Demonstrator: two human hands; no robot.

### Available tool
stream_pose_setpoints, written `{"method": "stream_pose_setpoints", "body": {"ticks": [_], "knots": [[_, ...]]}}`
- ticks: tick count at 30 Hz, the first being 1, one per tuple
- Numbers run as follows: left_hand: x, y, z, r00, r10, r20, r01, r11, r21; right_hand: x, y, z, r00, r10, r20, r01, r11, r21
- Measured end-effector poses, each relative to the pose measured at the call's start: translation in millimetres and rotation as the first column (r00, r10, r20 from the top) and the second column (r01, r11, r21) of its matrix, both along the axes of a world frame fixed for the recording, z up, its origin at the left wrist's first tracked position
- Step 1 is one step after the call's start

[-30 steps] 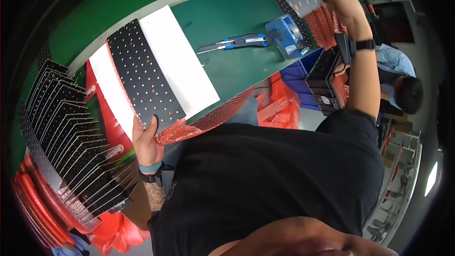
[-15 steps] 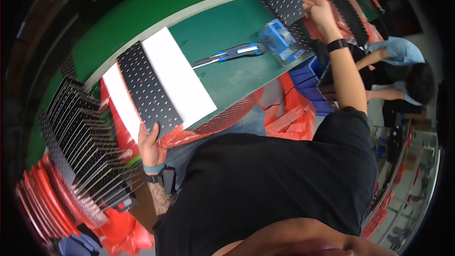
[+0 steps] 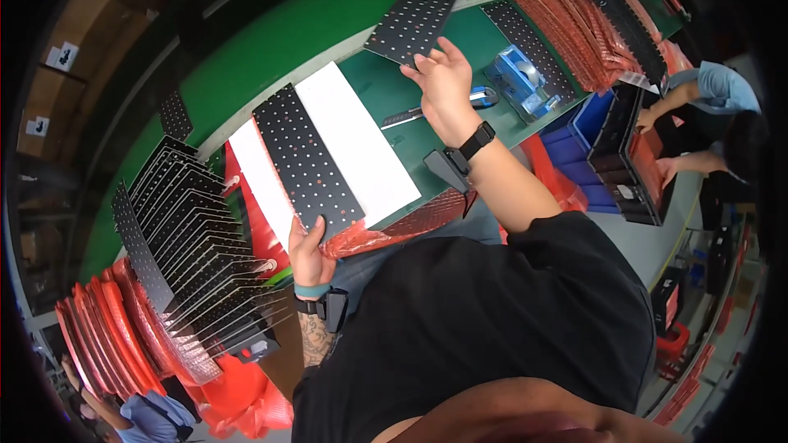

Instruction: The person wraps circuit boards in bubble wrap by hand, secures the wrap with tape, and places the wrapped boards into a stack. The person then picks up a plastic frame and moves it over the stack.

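A black panel with rows of white dots (image 3: 308, 156) lies slanted over a white sheet (image 3: 361, 143) on the green table. My left hand (image 3: 310, 253) grips its near end, thumb on top and fingers underneath. Red bubble wrap (image 3: 394, 226) shows under the panel's near edge. Above the table's far side, my right hand (image 3: 447, 90) holds a second black dotted panel (image 3: 417, 16) by its near corner, tilted up. Below that hand lies a blue and black utility knife (image 3: 484, 98), partly hidden. A blue tape dispenser (image 3: 519, 82) stands to the right.
Another dotted panel (image 3: 533, 45) lies behind the dispenser, beside a stack of red-wrapped panels (image 3: 566, 29). Many black panels stand in a rack (image 3: 201, 238) at left, near red-wrapped bundles (image 3: 111, 328). Blue bins (image 3: 579, 135) sit at right, close to a co-worker (image 3: 722, 90).
My right hand has carried its panel leftward from the stack at the right toward the table's middle. My left hand keeps its grip on the other panel. The whole view has shifted.
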State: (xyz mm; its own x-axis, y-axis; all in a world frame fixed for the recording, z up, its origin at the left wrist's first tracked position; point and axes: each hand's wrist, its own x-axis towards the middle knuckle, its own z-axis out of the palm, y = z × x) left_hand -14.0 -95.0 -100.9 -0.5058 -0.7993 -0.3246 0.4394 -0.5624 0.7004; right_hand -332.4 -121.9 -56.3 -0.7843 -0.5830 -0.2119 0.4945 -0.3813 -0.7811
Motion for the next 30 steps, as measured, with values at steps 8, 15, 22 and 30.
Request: {"method": "stream_pose_setpoints", "body": {"ticks": [8,15,22,30], "knots": [[1,-1,2,1.000,0.002,-0.027,-0.002,1.000,-0.007,-25,-11,-35,0.967,0.033,-0.251,0.025,0.974,0.225],[8,-1,-3,0.998,0.007,-0.059,-0.005,1.000,0.031,-18,-16,-31,0.941,0.109,-0.321,0.039,0.906,0.421],[7,-1,-7,0.998,0.019,-0.065,-0.021,0.999,-0.028,-50,-60,-7,0.935,0.145,-0.324,-0.106,0.985,0.135],[11,1,-3,0.997,0.017,-0.072,-0.014,0.999,0.031,-175,-309,-9,0.982,0.154,-0.109,-0.145,0.985,0.088]]}}
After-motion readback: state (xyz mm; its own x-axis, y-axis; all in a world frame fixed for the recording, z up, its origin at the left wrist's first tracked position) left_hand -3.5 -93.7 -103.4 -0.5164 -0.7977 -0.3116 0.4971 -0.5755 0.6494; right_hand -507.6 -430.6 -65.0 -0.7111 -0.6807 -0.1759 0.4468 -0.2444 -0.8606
